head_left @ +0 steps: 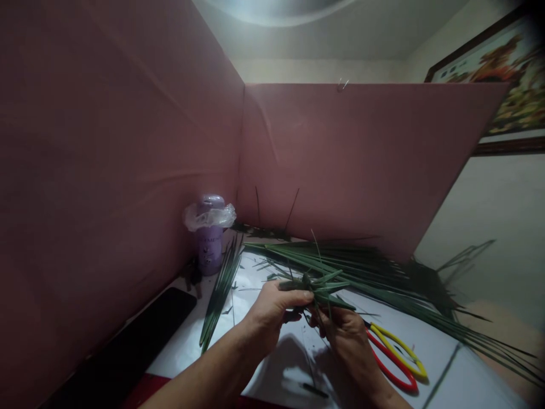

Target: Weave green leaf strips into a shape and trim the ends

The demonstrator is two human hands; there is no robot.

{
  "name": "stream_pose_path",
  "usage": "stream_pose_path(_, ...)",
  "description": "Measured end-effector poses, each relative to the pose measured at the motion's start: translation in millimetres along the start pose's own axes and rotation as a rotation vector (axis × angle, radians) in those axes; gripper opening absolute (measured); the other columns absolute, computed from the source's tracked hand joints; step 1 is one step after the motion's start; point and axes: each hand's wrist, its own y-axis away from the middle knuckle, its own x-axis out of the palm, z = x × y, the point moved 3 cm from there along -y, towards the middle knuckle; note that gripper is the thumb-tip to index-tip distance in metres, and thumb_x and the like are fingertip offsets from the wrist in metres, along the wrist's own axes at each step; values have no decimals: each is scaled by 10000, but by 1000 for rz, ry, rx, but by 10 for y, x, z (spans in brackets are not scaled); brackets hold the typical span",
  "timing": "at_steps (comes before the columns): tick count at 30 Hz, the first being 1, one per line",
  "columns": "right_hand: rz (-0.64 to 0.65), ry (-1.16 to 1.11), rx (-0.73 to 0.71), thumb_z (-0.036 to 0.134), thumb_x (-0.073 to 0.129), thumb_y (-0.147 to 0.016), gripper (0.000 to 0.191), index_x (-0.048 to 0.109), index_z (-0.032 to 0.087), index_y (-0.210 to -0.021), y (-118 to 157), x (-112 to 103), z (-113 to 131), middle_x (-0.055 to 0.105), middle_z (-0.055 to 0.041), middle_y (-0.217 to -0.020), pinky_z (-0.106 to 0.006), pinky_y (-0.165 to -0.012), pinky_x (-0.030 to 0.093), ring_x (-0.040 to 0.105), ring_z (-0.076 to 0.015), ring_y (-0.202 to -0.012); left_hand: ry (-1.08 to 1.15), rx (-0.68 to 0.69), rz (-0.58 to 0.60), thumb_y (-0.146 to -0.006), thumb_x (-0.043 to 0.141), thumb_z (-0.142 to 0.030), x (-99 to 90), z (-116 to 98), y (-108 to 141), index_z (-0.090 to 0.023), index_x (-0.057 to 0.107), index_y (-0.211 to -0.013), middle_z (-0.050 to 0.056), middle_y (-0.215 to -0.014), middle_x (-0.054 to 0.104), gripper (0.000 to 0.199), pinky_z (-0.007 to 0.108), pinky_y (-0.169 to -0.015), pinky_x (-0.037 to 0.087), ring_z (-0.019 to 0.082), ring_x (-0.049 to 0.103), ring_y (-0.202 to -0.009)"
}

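A woven figure of green leaf strips [323, 284], with pointed ends sticking out, is held above the white table top. My left hand [272, 309] grips it from the left, thumb lying along its top. From below and to the right, my right hand [340, 326] closes on its underside, where thin strips hang down. The fingertips of the right hand are partly hidden by the leaves. Just right of my right hand lie scissors with one red and one yellow handle [398, 355]; their blades are mostly hidden behind that hand.
Long green palm leaves [366, 264] spread across the back and right of the table. A smaller leaf bundle [221, 292] lies at left, near a purple bottle [210, 244] with clear plastic around it. A black slab [145, 335] lies front left. Pink panels [353, 159] stand behind.
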Motion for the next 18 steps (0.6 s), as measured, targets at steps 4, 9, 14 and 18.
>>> stream_pose_path(4, -10, -19, 15, 455, 539, -784, 343, 535, 179, -581, 12, 6, -39, 498, 7, -545, -239, -484, 355, 411, -134, -509, 47, -36, 47, -611, 633, -221, 3, 45, -23, -123, 606, -678, 25, -598, 575, 122, 236, -520, 277, 111, 499, -538)
stream_pose_path(9, 27, -80, -10, 404, 550, -786, 282, 557, 175, -622, 27, 12, -54, 532, -5, -598, -245, -531, 386, 451, -148, -567, 67, -118, 52, -617, 623, -221, -31, 93, -44, -118, 602, -702, 47, -638, 595, 136, 236, -515, 286, 122, 523, -557)
stream_pose_path(14, -11, -71, -8, 385, 598, -738, 261, 582, 174, -584, 23, -2, -1, 556, -8, -573, -245, -514, 383, 472, -154, -550, 53, -137, 41, -608, 626, -222, -47, 109, -31, -117, 612, -728, 50, -660, 605, 160, 233, -523, 306, 126, 536, -578)
stream_pose_path(18, 5, -61, 1, 389, 613, -709, 250, 611, 167, -594, -26, -22, -12, 580, -22, -580, -270, -540, 411, 509, -179, -568, 63, -125, 34, -589, 642, -228, -57, 94, -46, -120, 611, -685, 37, -615, 598, 148, 222, -496, 293, 110, 514, -534)
